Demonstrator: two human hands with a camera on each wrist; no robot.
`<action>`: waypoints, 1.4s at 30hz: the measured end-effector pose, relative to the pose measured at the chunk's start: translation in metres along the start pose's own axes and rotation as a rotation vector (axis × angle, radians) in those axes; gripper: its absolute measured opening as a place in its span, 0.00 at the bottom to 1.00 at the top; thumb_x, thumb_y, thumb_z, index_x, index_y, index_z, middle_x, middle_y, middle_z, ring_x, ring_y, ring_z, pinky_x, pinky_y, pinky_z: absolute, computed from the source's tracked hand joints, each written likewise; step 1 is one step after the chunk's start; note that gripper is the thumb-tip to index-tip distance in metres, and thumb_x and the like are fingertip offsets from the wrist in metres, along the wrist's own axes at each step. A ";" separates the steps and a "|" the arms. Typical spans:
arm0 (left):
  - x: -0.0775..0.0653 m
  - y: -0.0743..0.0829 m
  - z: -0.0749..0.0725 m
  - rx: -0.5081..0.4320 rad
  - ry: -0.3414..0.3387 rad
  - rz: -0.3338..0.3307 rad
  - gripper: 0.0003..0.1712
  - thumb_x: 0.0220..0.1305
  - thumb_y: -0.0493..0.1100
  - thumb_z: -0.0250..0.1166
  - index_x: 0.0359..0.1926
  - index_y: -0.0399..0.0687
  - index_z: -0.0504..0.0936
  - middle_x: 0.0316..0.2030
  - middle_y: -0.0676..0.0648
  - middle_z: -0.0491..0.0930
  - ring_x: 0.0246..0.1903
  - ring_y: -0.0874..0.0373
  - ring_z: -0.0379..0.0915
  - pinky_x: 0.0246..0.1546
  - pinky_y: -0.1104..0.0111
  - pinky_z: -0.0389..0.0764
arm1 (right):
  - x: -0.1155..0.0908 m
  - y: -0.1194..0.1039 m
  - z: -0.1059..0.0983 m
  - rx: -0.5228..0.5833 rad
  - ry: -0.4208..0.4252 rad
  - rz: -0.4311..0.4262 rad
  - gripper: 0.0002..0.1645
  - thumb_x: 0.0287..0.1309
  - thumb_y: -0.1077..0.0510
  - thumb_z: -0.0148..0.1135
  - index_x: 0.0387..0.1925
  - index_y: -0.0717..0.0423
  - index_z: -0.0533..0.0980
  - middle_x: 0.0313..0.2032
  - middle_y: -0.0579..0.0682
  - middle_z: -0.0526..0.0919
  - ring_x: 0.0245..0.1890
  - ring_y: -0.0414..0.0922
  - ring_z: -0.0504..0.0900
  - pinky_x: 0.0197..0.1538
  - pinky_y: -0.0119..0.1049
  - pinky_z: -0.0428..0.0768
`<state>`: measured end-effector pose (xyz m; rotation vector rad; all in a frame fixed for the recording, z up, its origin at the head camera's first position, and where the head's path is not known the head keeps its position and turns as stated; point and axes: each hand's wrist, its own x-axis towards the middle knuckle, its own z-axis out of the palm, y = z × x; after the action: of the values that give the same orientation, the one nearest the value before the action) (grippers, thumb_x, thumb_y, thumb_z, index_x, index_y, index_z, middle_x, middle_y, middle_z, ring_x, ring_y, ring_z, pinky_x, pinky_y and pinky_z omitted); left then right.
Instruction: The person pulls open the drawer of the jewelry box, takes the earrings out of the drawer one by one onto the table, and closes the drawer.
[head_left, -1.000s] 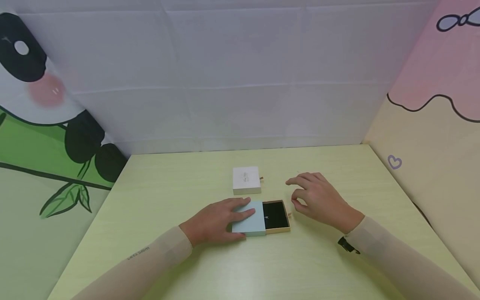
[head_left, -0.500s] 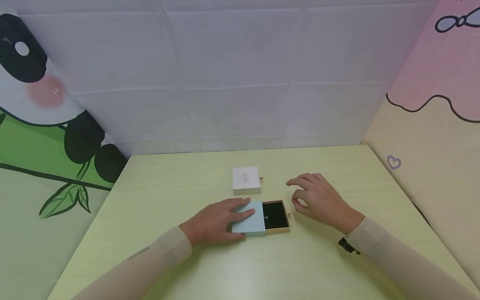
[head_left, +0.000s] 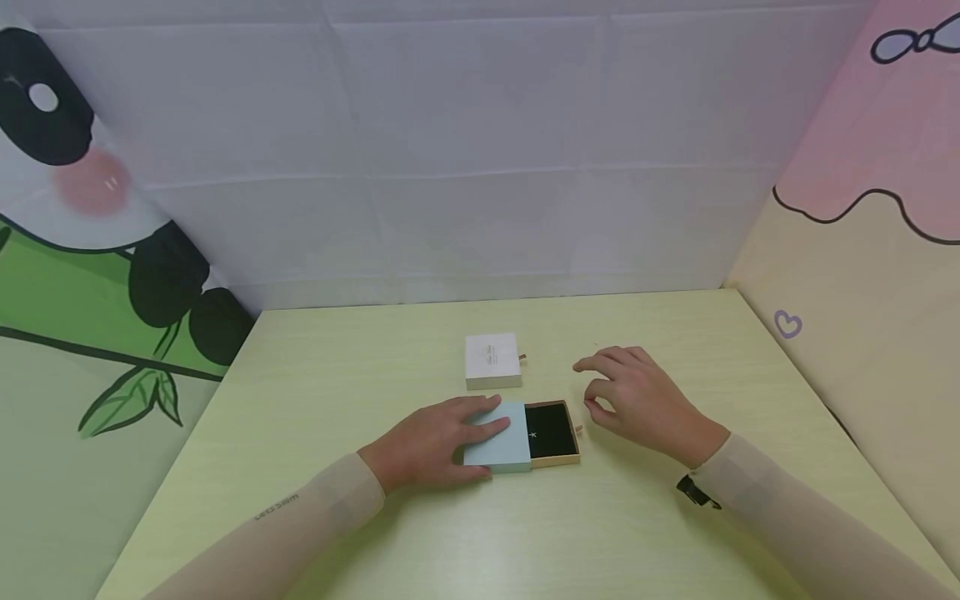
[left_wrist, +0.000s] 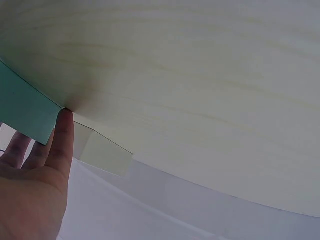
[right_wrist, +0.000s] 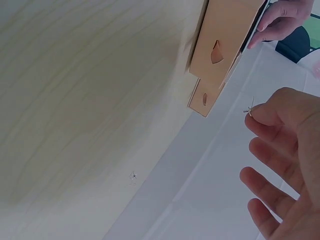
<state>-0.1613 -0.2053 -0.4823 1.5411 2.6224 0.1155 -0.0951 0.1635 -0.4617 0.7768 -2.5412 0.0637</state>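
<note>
My left hand [head_left: 438, 440] holds the pale blue sleeve of a small drawer box [head_left: 513, 442], its thumb along the near side and its fingers over the top. The drawer [head_left: 555, 433] sticks out to the right, with a black lining that bears a small white star-shaped piece. In the left wrist view the sleeve's side [left_wrist: 27, 105] looks teal beside the fingers. My right hand [head_left: 637, 406] hovers right of the drawer. Its thumb and index finger pinch a tiny earring [right_wrist: 250, 110] with a thin pin, seen in the right wrist view; the other fingers are spread.
Behind the blue box stands a closed white box [head_left: 492, 360] with a short ribbon tab. A tiny sparkly piece [right_wrist: 133, 176] lies on the pale wooden table [head_left: 360, 358]. Cloth walls rise at the back and both sides.
</note>
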 end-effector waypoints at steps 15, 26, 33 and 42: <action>0.000 -0.001 -0.002 0.009 0.002 -0.002 0.44 0.81 0.66 0.74 0.91 0.68 0.73 0.92 0.48 0.70 0.89 0.46 0.72 0.84 0.49 0.84 | 0.000 0.003 -0.001 -0.002 -0.002 0.005 0.06 0.63 0.60 0.87 0.32 0.49 0.95 0.59 0.50 0.96 0.62 0.54 0.92 0.63 0.53 0.91; -0.001 0.000 -0.003 0.003 -0.011 -0.005 0.45 0.81 0.66 0.74 0.91 0.68 0.73 0.92 0.48 0.69 0.89 0.45 0.71 0.85 0.49 0.83 | 0.000 0.003 -0.002 -0.009 0.002 0.000 0.06 0.62 0.60 0.88 0.32 0.49 0.95 0.59 0.50 0.97 0.61 0.54 0.93 0.63 0.53 0.91; -0.001 0.000 -0.003 0.005 -0.006 -0.004 0.45 0.81 0.66 0.74 0.91 0.67 0.73 0.92 0.48 0.69 0.89 0.45 0.72 0.84 0.49 0.83 | -0.001 0.003 -0.002 -0.012 0.006 -0.002 0.06 0.62 0.60 0.88 0.32 0.49 0.95 0.59 0.50 0.97 0.61 0.54 0.93 0.63 0.53 0.92; -0.003 0.001 -0.002 0.001 0.007 0.008 0.44 0.81 0.66 0.74 0.91 0.67 0.74 0.92 0.48 0.70 0.89 0.45 0.73 0.85 0.49 0.83 | -0.003 0.004 -0.002 -0.015 -0.007 0.005 0.06 0.63 0.60 0.88 0.32 0.49 0.95 0.59 0.50 0.97 0.61 0.54 0.93 0.63 0.53 0.91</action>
<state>-0.1596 -0.2073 -0.4796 1.5542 2.6223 0.1206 -0.0945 0.1684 -0.4612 0.7661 -2.5472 0.0438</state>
